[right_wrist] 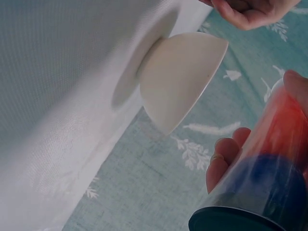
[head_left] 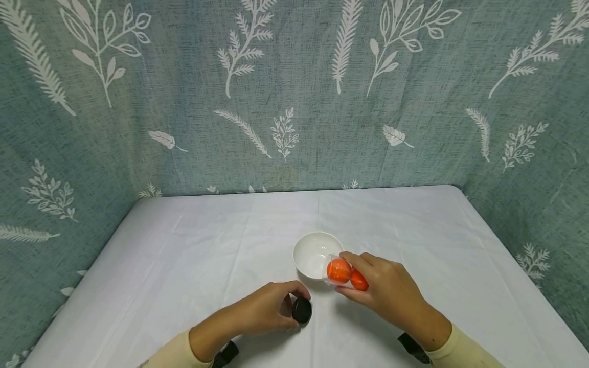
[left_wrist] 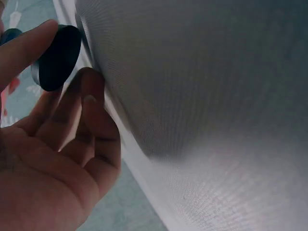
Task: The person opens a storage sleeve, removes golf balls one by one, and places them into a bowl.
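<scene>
Left fingers pinch the black lid on the desk, while right fingers grip the clear jar, tilted with its mouth beyond the fingertips over the white bowl.

Left hand, fingers pinching black lid, white tablecloth beside

backdrop: teal-grey fabric curtain with white leaf and fern print, hung behind and down both sides | counter: white cloth cover, faint fold creases, rounded far corners | light: soft, even, weak shadows | floor, windows: not in view
</scene>
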A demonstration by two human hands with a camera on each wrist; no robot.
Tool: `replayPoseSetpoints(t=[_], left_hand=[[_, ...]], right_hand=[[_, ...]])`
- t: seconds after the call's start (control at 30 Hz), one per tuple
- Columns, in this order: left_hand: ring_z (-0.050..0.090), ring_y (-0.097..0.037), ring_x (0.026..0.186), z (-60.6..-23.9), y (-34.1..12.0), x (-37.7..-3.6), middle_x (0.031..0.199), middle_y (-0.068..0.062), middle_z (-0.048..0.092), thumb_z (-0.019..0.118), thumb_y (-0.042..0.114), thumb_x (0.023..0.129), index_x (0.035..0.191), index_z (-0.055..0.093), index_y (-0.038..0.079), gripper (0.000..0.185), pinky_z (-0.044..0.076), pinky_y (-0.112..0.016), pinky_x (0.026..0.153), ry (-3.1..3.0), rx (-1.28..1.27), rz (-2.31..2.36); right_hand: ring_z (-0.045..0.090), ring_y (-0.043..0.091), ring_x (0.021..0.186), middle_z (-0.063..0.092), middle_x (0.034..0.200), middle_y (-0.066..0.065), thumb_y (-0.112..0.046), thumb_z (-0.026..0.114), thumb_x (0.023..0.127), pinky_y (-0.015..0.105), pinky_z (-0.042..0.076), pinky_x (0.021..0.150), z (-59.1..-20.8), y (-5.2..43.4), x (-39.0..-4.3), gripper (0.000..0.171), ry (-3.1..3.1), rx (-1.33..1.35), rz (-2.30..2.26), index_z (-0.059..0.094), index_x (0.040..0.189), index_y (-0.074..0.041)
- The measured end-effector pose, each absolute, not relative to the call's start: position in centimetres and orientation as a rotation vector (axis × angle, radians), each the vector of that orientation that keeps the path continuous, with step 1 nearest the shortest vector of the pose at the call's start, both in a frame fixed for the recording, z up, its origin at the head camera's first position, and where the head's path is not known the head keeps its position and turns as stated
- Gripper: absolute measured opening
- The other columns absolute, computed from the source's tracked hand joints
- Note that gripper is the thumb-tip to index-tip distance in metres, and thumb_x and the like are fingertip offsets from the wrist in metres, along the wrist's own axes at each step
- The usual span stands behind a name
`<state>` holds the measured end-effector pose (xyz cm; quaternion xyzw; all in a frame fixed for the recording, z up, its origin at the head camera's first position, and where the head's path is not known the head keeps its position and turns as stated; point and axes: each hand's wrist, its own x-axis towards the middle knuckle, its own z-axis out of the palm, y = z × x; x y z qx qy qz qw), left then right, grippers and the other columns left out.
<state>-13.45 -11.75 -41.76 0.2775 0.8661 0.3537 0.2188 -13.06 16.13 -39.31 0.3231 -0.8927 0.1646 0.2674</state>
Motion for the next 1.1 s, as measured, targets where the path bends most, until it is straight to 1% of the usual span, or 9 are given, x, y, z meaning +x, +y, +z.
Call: replayPoseSetpoints(t=[0.2,0.3,0.5,0.67,0.73,0.83,0.9,0.97,1.1], left_hand=[[0.051,-0.004,0.085,-41.8,-11.7,-13.3,0.103,0.011,0.058,0.089,0.019,0.074,0.115,0.063,0.026,0.049,0.044,-0.021,0.078,2.532,0.767,0.804],[0.050,-0.004,0.084,-41.9,-11.7,-13.2,0.103,0.009,0.058,0.090,0.020,0.072,0.114,0.064,0.027,0.050,0.044,-0.021,0.076,2.557,0.759,0.748],[0.049,-0.004,0.086,-42.0,-11.8,-13.1,0.105,0.008,0.057,0.090,0.021,0.072,0.114,0.064,0.029,0.050,0.044,-0.022,0.077,2.583,0.762,0.712],[0.050,-0.005,0.090,-41.8,-11.8,-12.8,0.105,0.008,0.057,0.089,0.024,0.073,0.116,0.064,0.028,0.049,0.046,-0.024,0.081,2.635,0.784,0.686],[0.051,-0.004,0.087,-41.5,-11.7,-12.8,0.104,0.007,0.057,0.088,0.026,0.076,0.115,0.065,0.026,0.046,0.047,-0.023,0.079,2.668,0.788,0.704],[0.052,-0.005,0.082,-40.8,-11.3,-12.7,0.102,0.005,0.060,0.083,0.028,0.082,0.116,0.066,0.024,0.037,0.047,-0.021,0.072,2.715,0.776,0.811],[0.055,-0.006,0.082,-40.3,-11.0,-12.8,0.102,0.004,0.062,0.079,0.028,0.087,0.117,0.065,0.022,0.033,0.047,-0.020,0.069,2.732,0.764,0.925],[0.059,-0.008,0.086,-39.8,-10.5,-12.9,0.105,0.002,0.064,0.075,0.028,0.091,0.122,0.064,0.020,0.034,0.050,-0.022,0.071,2.736,0.751,1.056],[0.064,-0.008,0.095,-39.2,-9.2,-13.3,0.116,0.001,0.066,0.070,0.030,0.095,0.133,0.058,0.019,0.042,0.054,-0.026,0.080,2.698,0.736,1.312]], right_hand=[[0.065,0.010,0.068,0.072,0.087,0.003,-0.041,0.092,0.065,0.023,0.057,0.061,-39.4,16.1,-13.1,0.063,-2.416,0.859,0.452,0.071,0.116,-0.011],[0.064,0.009,0.068,0.072,0.087,0.003,-0.042,0.092,0.065,0.023,0.057,0.060,-39.5,16.1,-13.1,0.063,-2.417,0.856,0.451,0.071,0.116,-0.011],[0.065,0.009,0.068,0.072,0.087,0.002,-0.042,0.092,0.064,0.023,0.056,0.060,-39.6,16.1,-13.2,0.062,-2.412,0.855,0.443,0.071,0.115,-0.012],[0.064,0.009,0.067,0.071,0.086,0.002,-0.041,0.093,0.064,0.023,0.056,0.060,-39.6,16.1,-13.2,0.063,-2.416,0.857,0.437,0.071,0.115,-0.012],[0.064,0.009,0.067,0.071,0.086,0.002,-0.041,0.093,0.064,0.023,0.056,0.060,-39.6,16.1,-13.2,0.063,-2.420,0.859,0.433,0.071,0.115,-0.012],[0.065,0.009,0.068,0.071,0.087,0.002,-0.041,0.093,0.064,0.023,0.057,0.061,-39.6,16.1,-13.2,0.062,-2.421,0.865,0.436,0.071,0.115,-0.012],[0.065,0.009,0.068,0.071,0.087,0.002,-0.041,0.092,0.064,0.024,0.057,0.060,-39.6,16.1,-13.2,0.062,-2.419,0.868,0.435,0.071,0.114,-0.012],[0.066,0.010,0.068,0.072,0.087,0.002,-0.041,0.092,0.064,0.024,0.057,0.060,-39.6,16.1,-13.2,0.061,-2.418,0.871,0.435,0.071,0.114,-0.012],[0.066,0.010,0.067,0.073,0.088,0.003,-0.041,0.092,0.065,0.024,0.057,0.060,-39.6,16.2,-13.3,0.061,-2.420,0.883,0.431,0.071,0.114,-0.012]])
